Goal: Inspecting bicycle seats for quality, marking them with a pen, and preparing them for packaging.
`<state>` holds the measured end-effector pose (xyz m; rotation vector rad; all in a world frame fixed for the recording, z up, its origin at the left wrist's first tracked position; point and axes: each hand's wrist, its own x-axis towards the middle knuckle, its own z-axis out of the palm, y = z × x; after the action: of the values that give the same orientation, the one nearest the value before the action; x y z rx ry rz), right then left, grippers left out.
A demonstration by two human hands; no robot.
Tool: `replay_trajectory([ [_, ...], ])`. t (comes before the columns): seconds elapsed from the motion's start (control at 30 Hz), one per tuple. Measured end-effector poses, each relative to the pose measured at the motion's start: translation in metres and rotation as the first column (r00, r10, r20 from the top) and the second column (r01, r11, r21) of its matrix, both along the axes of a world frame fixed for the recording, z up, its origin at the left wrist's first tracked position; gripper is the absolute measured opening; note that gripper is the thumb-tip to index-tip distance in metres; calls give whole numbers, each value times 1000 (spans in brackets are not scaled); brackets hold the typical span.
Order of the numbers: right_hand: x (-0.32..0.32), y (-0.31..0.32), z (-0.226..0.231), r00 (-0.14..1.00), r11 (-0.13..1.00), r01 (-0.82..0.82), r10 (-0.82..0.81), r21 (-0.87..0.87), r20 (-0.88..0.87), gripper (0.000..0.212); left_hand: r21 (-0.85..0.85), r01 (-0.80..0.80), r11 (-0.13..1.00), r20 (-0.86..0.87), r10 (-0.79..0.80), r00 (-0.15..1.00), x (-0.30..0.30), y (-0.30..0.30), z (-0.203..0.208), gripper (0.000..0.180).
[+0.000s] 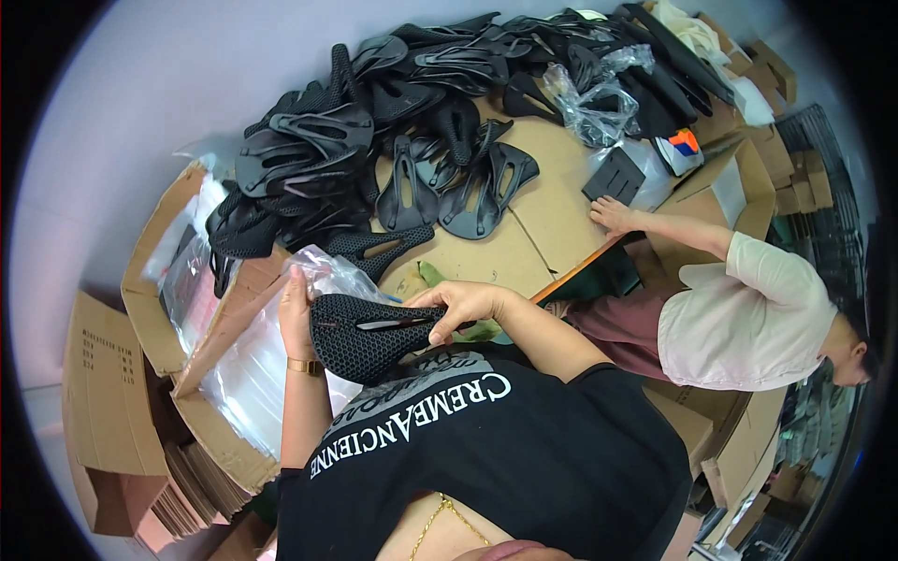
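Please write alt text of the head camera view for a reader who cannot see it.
Both hands, left hand and right hand, hold a black mesh bicycle saddle beside a clear plastic bag. A pile of black saddles covers the cardboard-topped table, where another person's hand rests.

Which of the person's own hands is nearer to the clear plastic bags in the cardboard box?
Left. The left hand touches the clear plastic bags beside the black saddle; the right hand grips the saddle's far end, away from them.
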<state>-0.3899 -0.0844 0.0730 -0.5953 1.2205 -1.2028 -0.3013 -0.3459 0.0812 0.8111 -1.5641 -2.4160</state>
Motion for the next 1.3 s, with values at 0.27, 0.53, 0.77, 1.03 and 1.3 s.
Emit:
replay_trajectory([
  [0.27,-6,12,-11,890,880,446,-456,165,26,57,-854,67,515,-207,-455,866,-19,42,24,12],
  [0.53,12,-23,-81,310,751,594,-545,-290,-779,52,-845,303,440,-17,-589,808,-36,106,12,16],
  [0.77,-9,-27,-60,-93,814,285,-502,-506,-860,67,-668,696,263,98,-896,433,-53,117,20,18],
  [1.03,-68,41,-71,114,133,966,-989,220,96,55,-483,702,523,-5,-803,595,-44,94,8,22],
  [1.3,-194,102,-29,46,-34,973,-942,-230,331,41,27,760,649,196,-749,632,-13,76,-21,28],
])
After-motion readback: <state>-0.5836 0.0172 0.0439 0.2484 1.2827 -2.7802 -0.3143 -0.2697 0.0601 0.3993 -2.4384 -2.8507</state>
